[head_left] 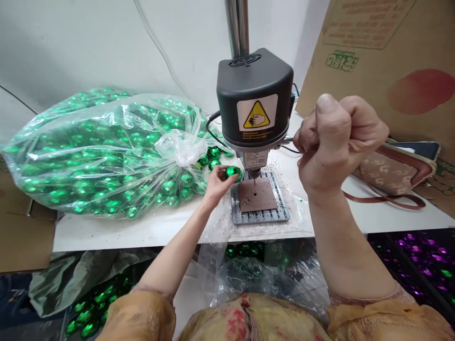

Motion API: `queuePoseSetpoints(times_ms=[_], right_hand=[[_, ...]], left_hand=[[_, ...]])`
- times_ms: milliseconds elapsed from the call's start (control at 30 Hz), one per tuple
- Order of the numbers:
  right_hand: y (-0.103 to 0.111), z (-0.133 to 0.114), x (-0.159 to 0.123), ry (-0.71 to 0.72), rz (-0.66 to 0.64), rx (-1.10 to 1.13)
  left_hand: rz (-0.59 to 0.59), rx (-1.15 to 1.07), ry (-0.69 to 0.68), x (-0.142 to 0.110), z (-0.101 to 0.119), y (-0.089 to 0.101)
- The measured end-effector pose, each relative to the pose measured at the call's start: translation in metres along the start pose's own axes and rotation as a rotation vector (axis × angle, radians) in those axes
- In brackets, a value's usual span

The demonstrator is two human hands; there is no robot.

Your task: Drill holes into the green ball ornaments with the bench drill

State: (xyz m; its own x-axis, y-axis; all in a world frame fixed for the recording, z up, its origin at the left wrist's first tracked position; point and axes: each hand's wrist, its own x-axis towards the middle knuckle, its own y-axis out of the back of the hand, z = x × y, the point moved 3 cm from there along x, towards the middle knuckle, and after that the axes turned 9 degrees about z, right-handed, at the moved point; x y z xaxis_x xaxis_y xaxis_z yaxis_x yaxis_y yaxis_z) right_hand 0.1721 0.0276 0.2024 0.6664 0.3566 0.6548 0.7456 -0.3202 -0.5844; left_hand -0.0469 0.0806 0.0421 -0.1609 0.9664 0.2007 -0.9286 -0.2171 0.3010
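My left hand [217, 184] pinches a shiny green faceted ball [233, 173] between thumb and fingers, just left of the drill bit. Beside it stands a small black bench drill press [255, 90], its thin bit pointing down over a brown board [258, 195] with a hole in it. The board lies on the slotted metal base [261, 218]. My right hand [329, 142] is closed in a fist around the drill press's feed handle [288, 140]; only a short piece of the handle shows. A few loose green balls [213, 152] lie behind my left hand.
A large clear bag [106, 147] full of green balls fills the table's left side. At right are a patterned purse [391, 168] with a brown strap and a big cardboard box [377, 57]. Plastic sheeting [241, 279], green balls and purple balls [423, 255] sit below the table edge.
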Motion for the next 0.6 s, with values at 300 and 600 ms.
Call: queuePoseSetpoints(times_ms=[300,600], right_hand=[[0.000,0.000,0.000,-0.002,0.018,-0.013],[-0.001,-0.004,-0.003,0.009,0.007,-0.032]], left_hand=[[-0.143,-0.143,0.029,-0.042,-0.002,-0.022],[-0.170,-0.057,-0.114,-0.044,-0.006,-0.030]])
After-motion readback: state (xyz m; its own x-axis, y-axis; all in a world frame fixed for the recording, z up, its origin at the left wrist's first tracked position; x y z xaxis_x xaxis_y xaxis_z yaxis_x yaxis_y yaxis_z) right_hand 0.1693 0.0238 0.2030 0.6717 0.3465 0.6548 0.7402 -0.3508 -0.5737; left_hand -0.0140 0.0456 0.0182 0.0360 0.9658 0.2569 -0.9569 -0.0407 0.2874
